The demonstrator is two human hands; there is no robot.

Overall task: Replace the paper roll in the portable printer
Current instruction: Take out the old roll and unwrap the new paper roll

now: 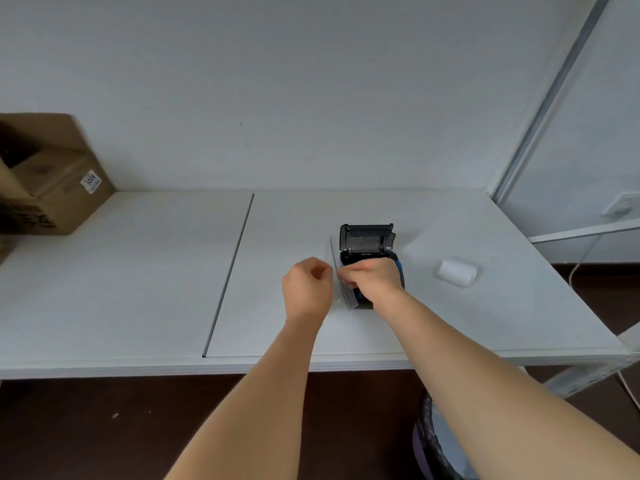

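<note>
2 hands meet over the black printer [367, 242] (lid raised) on the white table [138, 271]. Left hand [306, 289] and right hand [372, 277] both pinch a paper strip [341, 271]. 1 white paper roll [456, 271] lies well right.

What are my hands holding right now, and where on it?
Both the left hand and right hand pinch the paper strip beside the open printer.

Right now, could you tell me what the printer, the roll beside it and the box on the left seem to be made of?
The printer looks like black moulded plastic with a dull sheen on its open lid. The roll seems to be white matte paper, wound into a cylinder. The box looks like brown corrugated cardboard, with creased flaps and a stuck-on label.
</note>
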